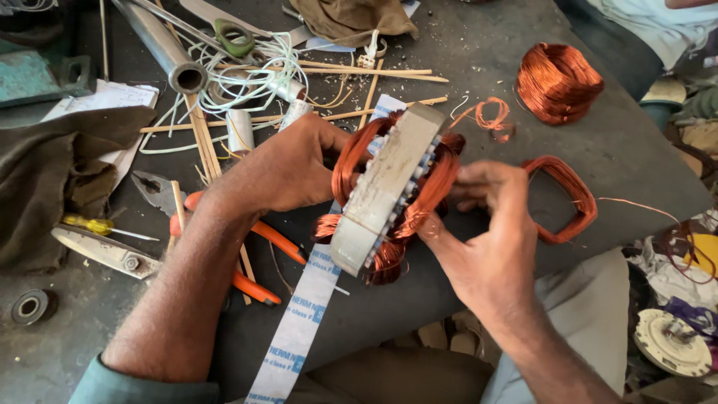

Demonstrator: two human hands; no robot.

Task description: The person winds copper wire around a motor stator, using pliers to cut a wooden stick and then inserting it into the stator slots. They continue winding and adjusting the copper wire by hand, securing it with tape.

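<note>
- One dark cloth (45, 187) lies heaped at the far left; the frame cuts off its left side.
- One small black ring (31, 305) sits on the dark workbench (636, 142) below the cloth.
- One screwdriver with a yellow handle (88, 223) pokes out from under the cloth; its far end is hidden.
- One pair of orange-handled pliers (254, 258) lies partly under the left forearm, so only the jaws and parts of the handles show.
- One metal pipe (166, 51) slants in from the top edge, with a tangle of white cord (254, 75) just beside it, too knotted to count strands.
- Thin wooden sticks (374, 73) lie scattered; their number is hard to tell.
- One long white paper strip (303, 322) runs under the work and off the bottom edge.
- The left hand (288, 168) grips the far side of the one stator (389, 191), fingers hidden behind the copper windings.
- The stator is held on edge above the bench centre, between both hands.
- The right hand (490, 232) presses fingertips into the windings on the near side; whether it pinches a wire I cannot tell.
- Three loose copper coils: a small one (490, 116), a squarish loop (565, 198) just right of the right hand, and a thick bundle (557, 81) well apart at the top.
- One white disc (672, 343) shows at the lower right, partly cut off.
</note>
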